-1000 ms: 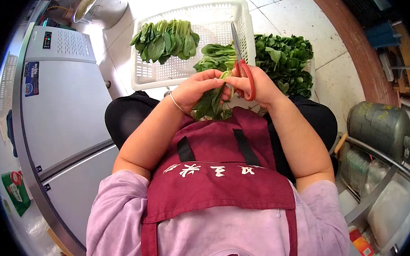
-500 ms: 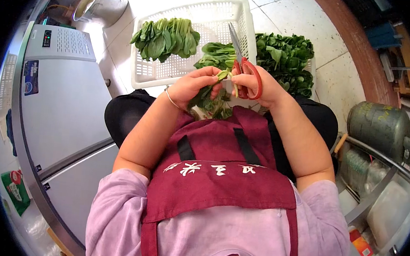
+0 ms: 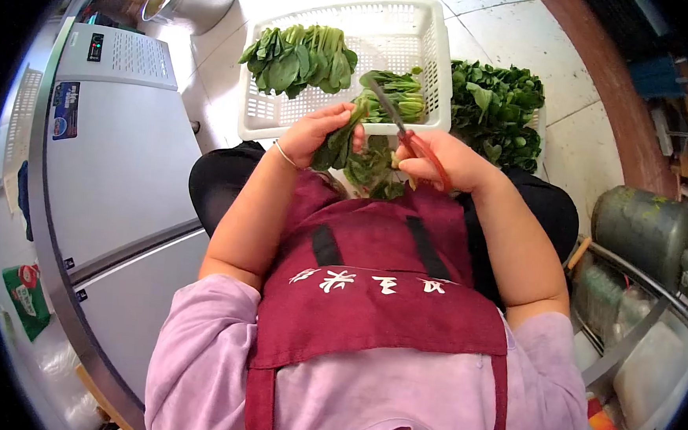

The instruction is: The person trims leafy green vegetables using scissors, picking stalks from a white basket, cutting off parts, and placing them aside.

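My left hand [image 3: 322, 132] is closed on a leafy green stalk [image 3: 337, 145], its leaves hanging toward the apron. Red-handled scissors [image 3: 420, 150] are in my right hand [image 3: 451, 163], blades pointing up and to the left over the basket's near edge. A small pale piece of stem shows by the right fingertips. In the white basket [image 3: 257, 119], a bunch of greens [image 3: 302, 59] lies at the left and a smaller bunch [image 3: 402, 96] at the right. Loose leaves [image 3: 375, 168] lie below, between my hands.
A large pile of dark leafy greens [image 3: 499, 106] sits right of the basket. On the left stands a grey refrigerator [image 3: 123, 154], with a metal pot [image 3: 191, 2] behind it. A dark green cylinder [image 3: 643, 225] and a metal rack [image 3: 615, 354] are at the right.
My hands have moved apart. The left one has lifted the green stalk, and the right one has dropped slightly with the scissors tilting further left. The whole view has shifted a little.
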Tool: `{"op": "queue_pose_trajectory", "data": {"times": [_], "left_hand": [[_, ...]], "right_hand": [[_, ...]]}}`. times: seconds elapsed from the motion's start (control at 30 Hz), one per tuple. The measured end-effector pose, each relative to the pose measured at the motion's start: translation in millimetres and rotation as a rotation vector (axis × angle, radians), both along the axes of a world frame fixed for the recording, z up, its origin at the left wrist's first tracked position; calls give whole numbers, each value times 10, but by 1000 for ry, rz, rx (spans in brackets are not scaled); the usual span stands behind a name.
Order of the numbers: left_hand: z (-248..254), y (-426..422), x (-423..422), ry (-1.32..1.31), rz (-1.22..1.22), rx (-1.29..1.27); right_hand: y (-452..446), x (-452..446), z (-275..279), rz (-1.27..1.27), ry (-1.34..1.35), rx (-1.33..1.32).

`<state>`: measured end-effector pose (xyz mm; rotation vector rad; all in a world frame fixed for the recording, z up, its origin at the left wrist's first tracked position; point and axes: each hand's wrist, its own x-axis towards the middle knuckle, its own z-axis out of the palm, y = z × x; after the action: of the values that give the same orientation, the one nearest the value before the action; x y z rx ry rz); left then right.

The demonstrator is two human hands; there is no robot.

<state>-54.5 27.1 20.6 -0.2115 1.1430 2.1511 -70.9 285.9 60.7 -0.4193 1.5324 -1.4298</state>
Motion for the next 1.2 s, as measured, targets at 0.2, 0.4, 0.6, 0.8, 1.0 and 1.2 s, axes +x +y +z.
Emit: {"op": "queue_pose_trajectory", "data": {"times": [0.2, 0.4, 0.6, 0.8, 1.0, 1.2], "left_hand": [[-99, -8, 6, -84, 102, 150], [-38, 22, -6, -70, 88, 102], [-3, 60, 50, 65, 77, -189], [26, 143, 145, 105, -72, -417], [61, 85, 212, 10, -63, -393], [53, 72, 240, -4, -15, -399]], "right_hand": [[-75, 41, -56, -39, 38, 27], [-87, 10, -112, -30, 339, 293], [-179, 85, -186, 206, 349, 431], [-234, 178, -310, 188, 347, 412], [-300, 222, -426, 221, 211, 327], [-300, 220, -387, 222, 221, 314]]}}
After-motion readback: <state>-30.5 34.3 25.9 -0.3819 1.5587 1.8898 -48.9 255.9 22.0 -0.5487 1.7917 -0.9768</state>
